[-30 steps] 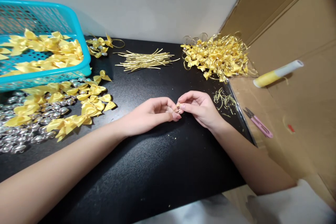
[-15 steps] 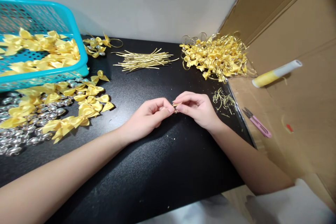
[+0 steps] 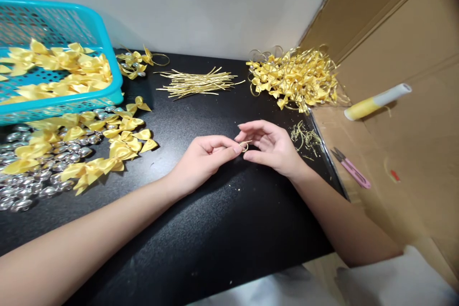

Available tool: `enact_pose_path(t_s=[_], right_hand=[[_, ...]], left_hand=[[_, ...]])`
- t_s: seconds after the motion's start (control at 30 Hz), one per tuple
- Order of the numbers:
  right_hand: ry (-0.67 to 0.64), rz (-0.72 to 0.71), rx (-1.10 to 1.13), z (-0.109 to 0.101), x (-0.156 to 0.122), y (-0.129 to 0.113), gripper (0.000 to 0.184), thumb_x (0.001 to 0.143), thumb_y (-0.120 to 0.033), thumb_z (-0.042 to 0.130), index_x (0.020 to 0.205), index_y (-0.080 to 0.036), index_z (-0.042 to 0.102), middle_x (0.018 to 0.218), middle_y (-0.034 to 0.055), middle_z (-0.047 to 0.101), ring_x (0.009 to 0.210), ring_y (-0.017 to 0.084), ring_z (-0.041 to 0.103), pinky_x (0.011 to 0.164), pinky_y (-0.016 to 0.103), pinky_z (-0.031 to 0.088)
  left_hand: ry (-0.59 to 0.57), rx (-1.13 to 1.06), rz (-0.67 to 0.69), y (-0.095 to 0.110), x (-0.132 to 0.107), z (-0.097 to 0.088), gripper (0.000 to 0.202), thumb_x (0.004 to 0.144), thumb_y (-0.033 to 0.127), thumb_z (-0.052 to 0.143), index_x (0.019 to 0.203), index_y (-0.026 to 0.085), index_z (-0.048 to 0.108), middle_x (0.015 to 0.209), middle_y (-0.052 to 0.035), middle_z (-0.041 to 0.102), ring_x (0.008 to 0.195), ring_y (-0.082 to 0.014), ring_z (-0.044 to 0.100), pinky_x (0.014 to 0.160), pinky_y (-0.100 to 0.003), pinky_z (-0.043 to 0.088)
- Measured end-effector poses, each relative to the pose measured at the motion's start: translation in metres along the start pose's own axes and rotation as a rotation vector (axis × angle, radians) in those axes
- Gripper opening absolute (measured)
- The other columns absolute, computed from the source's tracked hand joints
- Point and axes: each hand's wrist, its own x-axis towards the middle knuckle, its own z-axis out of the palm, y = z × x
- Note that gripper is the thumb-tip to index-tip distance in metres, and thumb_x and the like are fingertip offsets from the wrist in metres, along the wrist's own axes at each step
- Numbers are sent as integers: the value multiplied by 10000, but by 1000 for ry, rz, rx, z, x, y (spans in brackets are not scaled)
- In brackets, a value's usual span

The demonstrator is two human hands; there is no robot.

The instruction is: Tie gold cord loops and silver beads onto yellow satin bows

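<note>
Pinching cord [image 3: 246,142], left fingers [image 3: 231,152] together, right fingers [image 3: 256,126] apart

We look through a single head-worn camera, facing forward and down over the black surface [image 3: 186,258] from its near side. We are close enough that the forearms [image 3: 107,229] enter at lower left and right, with the hands [image 3: 204,158] near mid-view and the pale wall [image 3: 201,5] across the top.
</note>
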Motion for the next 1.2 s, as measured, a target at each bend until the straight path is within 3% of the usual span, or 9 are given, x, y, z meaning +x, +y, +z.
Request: enact_pose_path(t_s=[0.23,0.47,0.83,1.2], right_hand=[[76,-29,-57,3,-2,-2,385,665,-229,842,1007,-234,665,958,8,738,889,136,706,884,316,590],[8,-99,-85,4,-4,-3,395,672,-157,834,1022,-235,670,962,0,757,909,132,719,908,312,582],[146,-91,-117,7,-2,-4,282,659,-257,850,874,-215,672,764,-11,737,731,136,718,770,319,614],[205,-161,-118,1,-1,-3,289,646,-147,846,877,-235,695,772,-35,729,722,102,705,737,255,601]], left_hand=[[59,13,12,1,-1,2,239,745,387,735,716,150,712,422,79,390,395,-39,268,397,-212,157],[73,-2,11,1,-1,2,232,712,376,775,670,154,721,385,85,352,392,-39,268,395,-211,148],[45,1,-4,-3,1,-1,282,713,439,777,757,162,748,409,88,311,402,-49,251,399,-209,158],[57,6,-65,0,0,-1,263,742,412,720,703,156,676,433,75,381,398,-50,265,387,-193,164]])
